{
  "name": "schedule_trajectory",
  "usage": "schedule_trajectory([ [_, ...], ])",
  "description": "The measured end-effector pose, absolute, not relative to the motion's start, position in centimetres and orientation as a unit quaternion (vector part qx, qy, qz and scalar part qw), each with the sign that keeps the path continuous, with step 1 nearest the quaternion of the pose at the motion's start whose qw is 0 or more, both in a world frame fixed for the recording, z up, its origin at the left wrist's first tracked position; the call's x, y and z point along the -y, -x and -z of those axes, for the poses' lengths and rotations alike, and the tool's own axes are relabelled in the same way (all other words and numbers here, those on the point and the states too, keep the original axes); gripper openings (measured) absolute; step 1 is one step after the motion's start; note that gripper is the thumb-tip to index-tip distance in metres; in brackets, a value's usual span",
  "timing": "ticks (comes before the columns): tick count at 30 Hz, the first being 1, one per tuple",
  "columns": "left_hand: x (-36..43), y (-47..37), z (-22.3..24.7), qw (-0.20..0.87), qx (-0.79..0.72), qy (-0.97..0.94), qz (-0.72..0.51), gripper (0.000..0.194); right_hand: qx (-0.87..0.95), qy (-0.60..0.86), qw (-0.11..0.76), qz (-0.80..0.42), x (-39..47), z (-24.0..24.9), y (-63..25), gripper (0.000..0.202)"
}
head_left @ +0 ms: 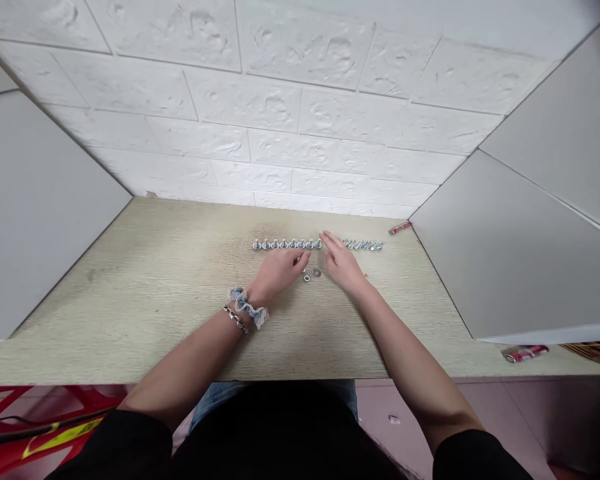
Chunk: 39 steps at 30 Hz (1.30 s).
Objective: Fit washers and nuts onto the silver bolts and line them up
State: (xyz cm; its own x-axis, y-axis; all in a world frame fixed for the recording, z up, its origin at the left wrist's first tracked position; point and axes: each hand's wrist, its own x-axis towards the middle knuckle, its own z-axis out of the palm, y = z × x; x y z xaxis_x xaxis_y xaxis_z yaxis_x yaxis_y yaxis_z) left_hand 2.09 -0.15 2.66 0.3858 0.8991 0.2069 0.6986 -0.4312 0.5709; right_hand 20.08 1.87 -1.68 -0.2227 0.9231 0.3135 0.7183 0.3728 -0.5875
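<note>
Several bolts with washers (pixel 283 245) stand upright in a straight row on the table. My left hand (pixel 281 269) is just in front of that row, fingers curled and thumb pressed in; whatever it may hold is hidden. My right hand (pixel 344 265) has its fingers stretched out, their tips beside the row's right end, with nothing visible in it. Between the hands lie a flat washer (pixel 317 273) and a nut (pixel 307 278). Right of my right hand, more bolts (pixel 365 245) lie slanted in a second row, partly covered by that hand.
A white brick-patterned wall (pixel 275 143) closes the back of the wooden table (pixel 180 287). Grey panels stand at the left (pixel 45 207) and right (pixel 520 247). One red cylinder (pixel 401 228) lies at the back right; another (pixel 526 353) is near the front edge.
</note>
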Motion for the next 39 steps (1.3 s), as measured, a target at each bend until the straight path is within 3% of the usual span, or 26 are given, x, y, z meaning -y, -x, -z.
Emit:
schedule_trajectory([
  [9, 0.1, -2.0, -2.4, 0.185, -0.484, -0.818, -0.249, 0.04, 0.77, 0.541, 0.316, -0.125, -2.4, 2.4, -20.0, 0.043],
  [18, 0.1, -2.1, -2.3, 0.171, -0.469, -0.829, -0.253, 0.04, 0.765, 0.581, 0.255, -0.11, -2.9, 3.0, -20.2, 0.041],
  [28, 0.1, -2.1, -2.3, 0.161, -0.477, -0.833, -0.228, 0.04, 0.74, 0.584, 0.305, -0.137, -2.6, 2.3, -19.8, 0.012],
  [32, -0.1, -2.1, -1.9, 0.19, -0.49, -0.814, -0.248, 0.03, 0.679, 0.567, 0.405, -0.231, -2.0, 1.8, -19.1, 0.012],
  [35, -0.3, -2.1, -1.5, 0.217, -0.487, -0.806, -0.258, 0.04, 0.611, 0.514, 0.479, -0.364, -1.5, 1.3, -18.4, 0.015],
  [39, -0.6, -2.1, -1.1, 0.228, -0.473, -0.803, -0.282, 0.031, 0.549, 0.454, 0.518, -0.474, -1.1, 0.6, -17.8, 0.025],
])
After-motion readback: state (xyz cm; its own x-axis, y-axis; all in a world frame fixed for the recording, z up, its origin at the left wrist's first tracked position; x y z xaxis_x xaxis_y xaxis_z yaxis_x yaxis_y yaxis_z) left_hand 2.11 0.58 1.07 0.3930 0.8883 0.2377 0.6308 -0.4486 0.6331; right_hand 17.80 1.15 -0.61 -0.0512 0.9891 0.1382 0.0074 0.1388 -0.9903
